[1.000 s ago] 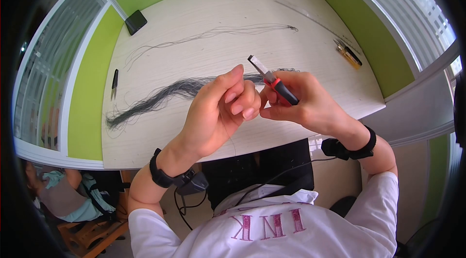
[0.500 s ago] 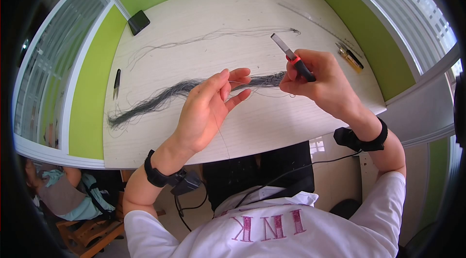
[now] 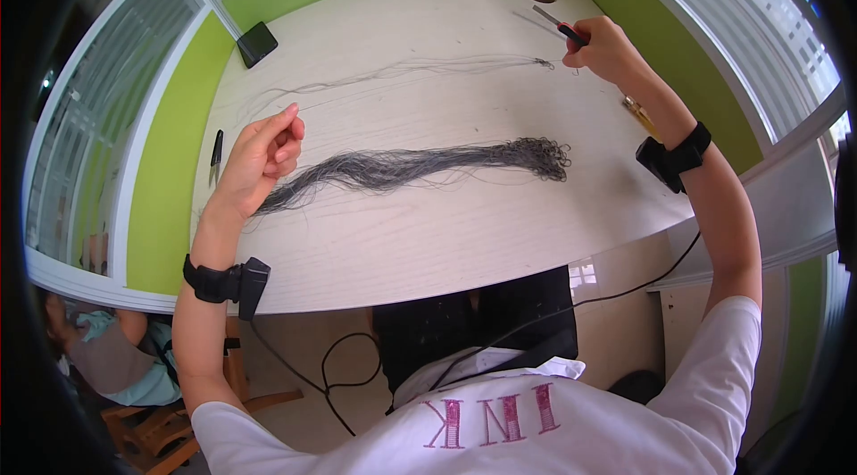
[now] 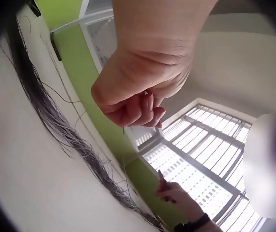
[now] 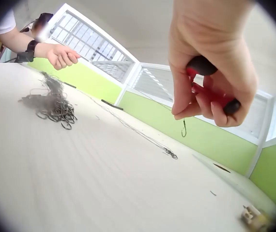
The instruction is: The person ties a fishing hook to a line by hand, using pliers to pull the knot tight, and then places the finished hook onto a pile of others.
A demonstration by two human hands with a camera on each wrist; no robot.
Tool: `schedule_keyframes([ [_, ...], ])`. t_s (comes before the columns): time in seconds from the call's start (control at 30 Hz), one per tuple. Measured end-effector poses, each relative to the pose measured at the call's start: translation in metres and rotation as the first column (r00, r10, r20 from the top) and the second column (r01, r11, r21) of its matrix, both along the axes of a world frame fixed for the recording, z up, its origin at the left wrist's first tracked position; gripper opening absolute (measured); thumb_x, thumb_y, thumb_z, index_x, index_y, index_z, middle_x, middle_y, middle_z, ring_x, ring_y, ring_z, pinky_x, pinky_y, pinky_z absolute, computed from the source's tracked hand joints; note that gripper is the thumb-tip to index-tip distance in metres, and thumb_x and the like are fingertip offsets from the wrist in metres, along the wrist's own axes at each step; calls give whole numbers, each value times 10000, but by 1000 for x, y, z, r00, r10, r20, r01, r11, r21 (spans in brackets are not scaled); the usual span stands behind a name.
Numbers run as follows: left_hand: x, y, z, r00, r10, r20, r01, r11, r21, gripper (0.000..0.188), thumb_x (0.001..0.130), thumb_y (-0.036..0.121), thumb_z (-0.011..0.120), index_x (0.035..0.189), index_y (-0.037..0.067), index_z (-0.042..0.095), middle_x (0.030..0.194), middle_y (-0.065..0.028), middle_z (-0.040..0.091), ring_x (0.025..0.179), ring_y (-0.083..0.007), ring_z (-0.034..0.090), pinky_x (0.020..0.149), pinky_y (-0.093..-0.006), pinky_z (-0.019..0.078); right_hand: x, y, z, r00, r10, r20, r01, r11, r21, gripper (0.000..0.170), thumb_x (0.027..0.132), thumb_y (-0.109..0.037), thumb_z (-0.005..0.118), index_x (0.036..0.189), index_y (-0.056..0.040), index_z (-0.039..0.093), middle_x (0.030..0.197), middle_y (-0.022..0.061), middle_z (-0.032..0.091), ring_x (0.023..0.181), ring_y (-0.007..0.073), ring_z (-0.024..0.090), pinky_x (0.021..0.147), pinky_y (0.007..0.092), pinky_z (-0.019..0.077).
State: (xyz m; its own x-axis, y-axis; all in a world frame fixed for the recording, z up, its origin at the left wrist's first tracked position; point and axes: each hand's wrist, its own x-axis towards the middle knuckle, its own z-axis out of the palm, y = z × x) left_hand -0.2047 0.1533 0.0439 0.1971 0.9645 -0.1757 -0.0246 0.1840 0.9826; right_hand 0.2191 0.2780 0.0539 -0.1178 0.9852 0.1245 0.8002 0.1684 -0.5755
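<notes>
The right hand (image 3: 605, 50) grips red-and-black pliers (image 3: 572, 34) at the back right; in the right wrist view a small hook (image 5: 184, 129) hangs below its pinched thumb and finger. From there a thin line (image 3: 375, 93) runs taut leftward to the left hand (image 3: 261, 158), whose thumb and forefinger pinch it. Under and beside the left hand lies a thick bundle of dark lines (image 3: 384, 170), its clustered hooks (image 3: 541, 159) at the right end. Behind it is a thinner bunch of lines (image 3: 393, 70), hooks (image 3: 544, 62) at its right end.
A black-handled tool (image 3: 217, 148) lies at the left edge, a black box (image 3: 257, 45) in the back left corner. Near the right forearm is a yellow tool (image 3: 641, 115). Green partitions (image 3: 170, 154) enclose the table (image 3: 428, 252). Another person (image 3: 107, 354) is at lower left.
The hands have moved apart, the left toward the table's left side, the right up to the back right with the pliers. The line is now stretched between them, and the thick bundle's hooked end is uncovered.
</notes>
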Motion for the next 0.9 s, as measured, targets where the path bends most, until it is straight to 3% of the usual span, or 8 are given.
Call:
schedule_keyframes([
  [0.07, -28, 16, 5, 996, 26, -85, -25, 1000, 9, 343, 988, 356, 501, 810, 73, 579, 582, 52, 447, 452, -7, 286, 423, -179, 218, 1, 11, -5, 998, -3, 61, 4, 1000, -26, 160, 697, -102, 736, 774, -2, 638, 688, 103, 591, 607, 198, 538, 539, 356, 424],
  [0.13, -48, 28, 12, 946, 137, -292, -120, 990, 75, 331, 985, 352, 507, 809, 82, 581, 585, 79, 429, 455, 2, 267, 427, -173, 209, 1, 23, -12, 998, 7, 60, -5, 999, -35, 173, 682, -112, 740, 776, -4, 641, 694, 103, 590, 612, 200, 538, 542, 363, 428],
  [0.33, -80, 61, 15, 812, 210, -544, -161, 977, 137, 292, 985, 324, 510, 852, 76, 590, 623, 91, 421, 474, 1, 280, 441, -168, 203, -12, 41, -21, 999, 22, 28, -19, 994, -103, 180, 671, -111, 746, 720, -8, 608, 644, 60, 538, 626, 176, 484, 603, 333, 384],
  [0.5, -87, 83, 8, 732, 212, -648, -143, 977, 158, 273, 963, 313, 543, 881, 68, 632, 645, 87, 441, 518, -10, 306, 470, -190, 218, -18, 49, -27, 997, 74, 10, -73, 993, -95, 184, 665, -116, 756, 703, -13, 608, 630, 55, 534, 612, 173, 468, 581, 327, 353],
  [0.6, -89, 91, 4, 689, 231, -687, -158, 973, 169, 249, 939, 299, 581, 893, 69, 663, 649, 82, 448, 541, -19, 323, 491, -203, 240, -20, 47, -25, 993, 117, -18, -118, 985, -123, 196, 636, -144, 760, 744, -15, 659, 643, 67, 546, 637, 196, 518, 543, 353, 389],
  [0.77, -93, 101, -4, 662, 225, -715, -141, 974, 176, 225, 908, 295, 624, 911, 77, 678, 662, 70, 454, 570, -33, 352, 519, -217, 269, -18, 39, -14, 988, 81, -131, -103, 979, -173, 165, 664, -158, 761, 722, -47, 653, 623, 31, 526, 578, 127, 445, 500, 279, 281],
  [0.9, -102, 107, -11, 606, 239, -759, -145, 971, 190, 218, 889, 275, 647, 926, 63, 681, 710, 52, 496, 628, -44, 401, 565, -220, 313, -9, 34, -7, 996, 36, -87, -51, 982, -180, 183, 705, -216, 763, 746, -70, 660, 641, 5, 568, 568, 85, 429, 517, 245, 315],
])
